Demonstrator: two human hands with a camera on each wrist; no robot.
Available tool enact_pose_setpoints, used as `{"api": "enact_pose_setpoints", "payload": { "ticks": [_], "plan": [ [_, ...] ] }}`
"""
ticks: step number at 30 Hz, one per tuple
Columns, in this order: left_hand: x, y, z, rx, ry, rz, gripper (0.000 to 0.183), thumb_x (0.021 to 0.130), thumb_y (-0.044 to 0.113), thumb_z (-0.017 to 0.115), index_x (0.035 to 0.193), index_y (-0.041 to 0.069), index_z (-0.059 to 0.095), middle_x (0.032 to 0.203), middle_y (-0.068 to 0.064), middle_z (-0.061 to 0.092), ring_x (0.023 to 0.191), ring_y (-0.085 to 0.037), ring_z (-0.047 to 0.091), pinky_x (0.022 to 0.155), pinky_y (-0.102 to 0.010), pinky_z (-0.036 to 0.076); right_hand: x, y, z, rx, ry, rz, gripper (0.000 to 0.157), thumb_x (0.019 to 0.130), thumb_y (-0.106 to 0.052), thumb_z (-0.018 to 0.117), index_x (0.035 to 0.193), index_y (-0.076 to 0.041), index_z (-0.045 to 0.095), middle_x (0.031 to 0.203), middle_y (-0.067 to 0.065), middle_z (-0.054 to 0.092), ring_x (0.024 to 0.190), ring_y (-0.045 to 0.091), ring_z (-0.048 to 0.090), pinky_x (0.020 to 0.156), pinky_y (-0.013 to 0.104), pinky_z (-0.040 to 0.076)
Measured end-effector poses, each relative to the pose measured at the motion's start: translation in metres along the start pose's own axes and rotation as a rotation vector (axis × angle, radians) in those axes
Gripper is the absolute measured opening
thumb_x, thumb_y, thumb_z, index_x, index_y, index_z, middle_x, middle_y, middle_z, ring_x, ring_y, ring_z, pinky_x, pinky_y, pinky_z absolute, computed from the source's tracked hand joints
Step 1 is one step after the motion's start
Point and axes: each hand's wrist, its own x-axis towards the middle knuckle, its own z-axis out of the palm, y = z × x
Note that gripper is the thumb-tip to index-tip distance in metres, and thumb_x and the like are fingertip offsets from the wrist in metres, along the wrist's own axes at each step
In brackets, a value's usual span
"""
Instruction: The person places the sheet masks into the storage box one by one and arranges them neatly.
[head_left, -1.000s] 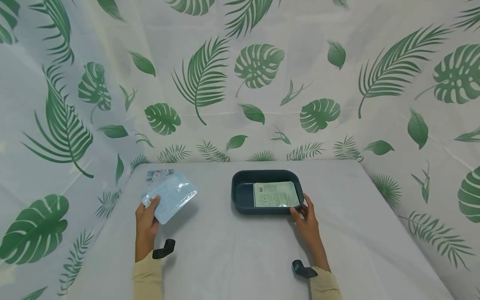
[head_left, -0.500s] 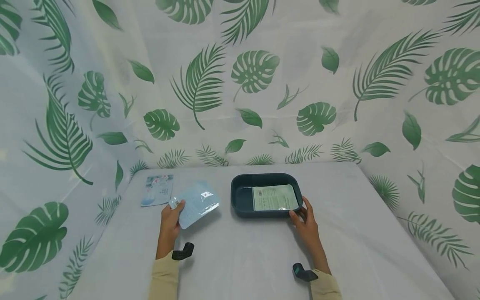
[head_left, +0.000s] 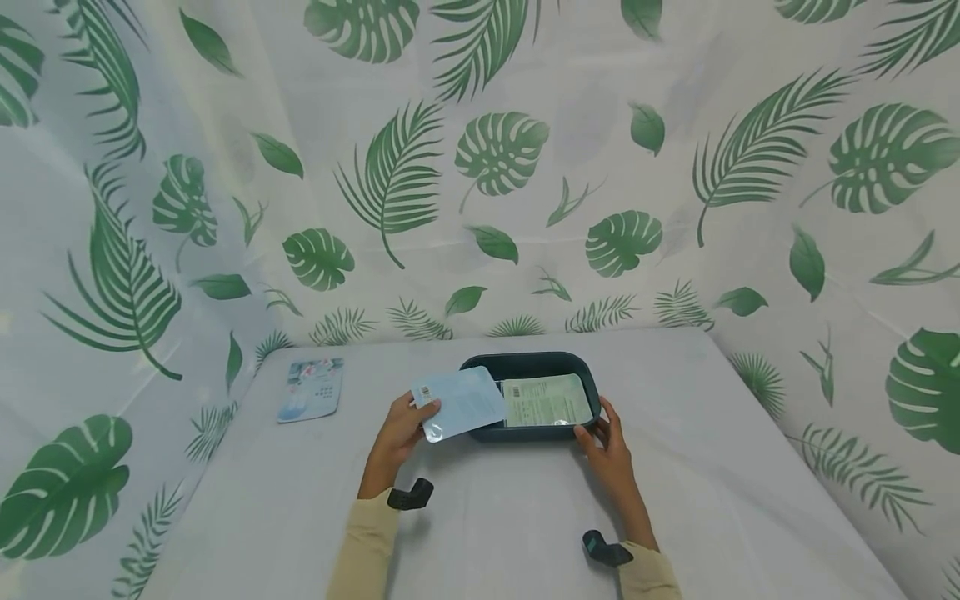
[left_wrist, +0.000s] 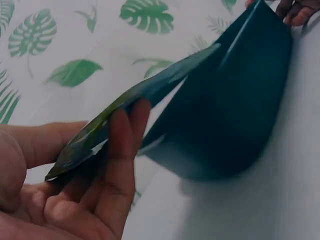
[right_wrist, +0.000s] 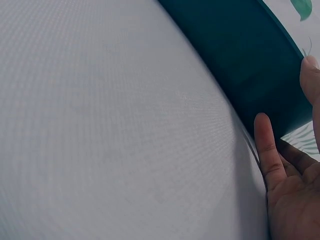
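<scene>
In the head view my left hand (head_left: 399,431) pinches a flat light blue packet (head_left: 463,404) by its left end, thumb on top. The packet is held tilted over the left part of a dark teal rectangular tray (head_left: 525,433). Curled fingers support it from beneath in the left wrist view, where the packet (left_wrist: 150,90) appears edge-on beside the tray wall (left_wrist: 225,115). A pale green packet (head_left: 547,400) lies inside the tray on the right. My right hand (head_left: 609,450) holds the tray's near right corner, with the thumb (right_wrist: 311,82) at the rim and fingers against the outer wall.
Another flat packet (head_left: 311,390), blue with a floral print, lies on the white-covered table (head_left: 495,517) at the back left. A leaf-patterned cloth (head_left: 495,250) hangs behind and along both sides of the table.
My left hand has carried the light blue packet rightward from beside the floral packet to over the tray's left part. My right hand has stayed at the tray corner. The view has shifted slightly.
</scene>
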Motion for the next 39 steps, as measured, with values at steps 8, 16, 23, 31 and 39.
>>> {"api": "enact_pose_setpoints", "payload": {
  "ticks": [8,16,23,31,39],
  "plan": [
    [0.017,0.016,0.040,0.121,-0.182,0.027,0.043,0.097,0.003,0.056,0.138,-0.003,0.046,0.127,-0.020,0.062,0.100,-0.015,0.065,0.080,-0.028,0.055,0.000,0.002,0.000,0.001,0.010,0.010,0.082,0.094,-0.050,0.059,0.157,-0.032,0.010,0.154,0.025,0.031,0.141,0.043,0.035,0.104,0.053,0.041],
    [0.025,0.012,0.075,0.473,-0.030,0.135,0.045,0.098,0.016,0.059,0.137,-0.003,0.050,0.114,-0.019,0.069,0.092,-0.019,0.070,0.078,-0.033,0.056,-0.004,0.000,0.002,-0.003,0.011,0.030,0.083,0.092,-0.052,0.061,0.156,-0.031,0.013,0.155,0.024,0.031,0.141,0.043,0.035,0.103,0.053,0.042],
    [0.026,0.008,0.096,0.707,0.046,0.228,0.061,0.097,0.015,0.060,0.146,-0.010,0.033,0.139,-0.029,0.051,0.126,-0.037,0.054,0.102,-0.050,0.044,-0.004,-0.005,0.000,0.008,0.013,0.024,0.082,0.092,-0.053,0.059,0.156,-0.032,0.012,0.156,0.024,0.030,0.142,0.042,0.033,0.106,0.053,0.040],
    [0.026,0.005,0.109,0.900,0.023,0.153,0.068,0.096,0.013,0.061,0.145,-0.016,0.027,0.137,-0.033,0.050,0.125,-0.040,0.054,0.102,-0.051,0.044,-0.004,-0.005,0.002,0.001,0.014,0.016,0.081,0.094,-0.051,0.059,0.156,-0.031,0.012,0.154,0.024,0.032,0.142,0.042,0.034,0.107,0.055,0.039],
    [0.027,0.000,0.120,1.070,-0.109,0.139,0.069,0.096,0.023,0.062,0.150,-0.004,0.029,0.135,-0.017,0.059,0.114,-0.028,0.063,0.093,-0.045,0.051,-0.001,-0.004,0.003,0.013,0.017,0.032,0.080,0.094,-0.048,0.060,0.156,-0.033,0.011,0.154,0.025,0.033,0.142,0.041,0.034,0.107,0.056,0.038]
  ]
}}
